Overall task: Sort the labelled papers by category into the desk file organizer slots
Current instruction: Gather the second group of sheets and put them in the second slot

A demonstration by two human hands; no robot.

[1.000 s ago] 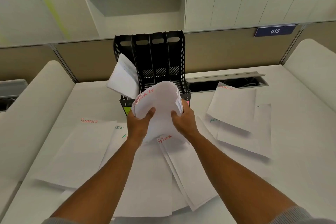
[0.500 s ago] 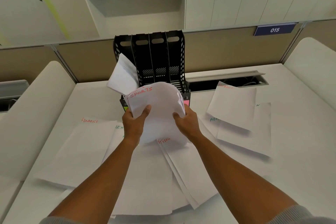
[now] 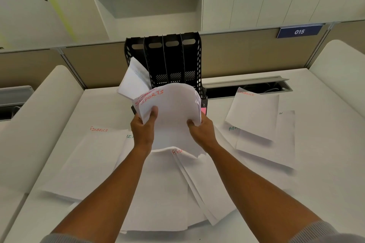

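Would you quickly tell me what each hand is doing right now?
Left hand: grips the left edge of the SPORTS paper stack.
Right hand: grips the stack's right edge.

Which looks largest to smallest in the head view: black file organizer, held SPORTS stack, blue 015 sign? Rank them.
1. black file organizer and SPORTS stack: they look alike, and the stack is nearer, so no ranking.
2. blue 015 sign: plainly smallest.

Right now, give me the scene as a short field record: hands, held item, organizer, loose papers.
left hand: grips left edge of the SPORTS stack
right hand: grips right edge of same stack
stack state: bowed upward, held in front of the file organizer
organizer: black, upright slots; leftmost holds white sheets
desk: loose sheets, one labelled FINANCE, another FINANCE sheet at right
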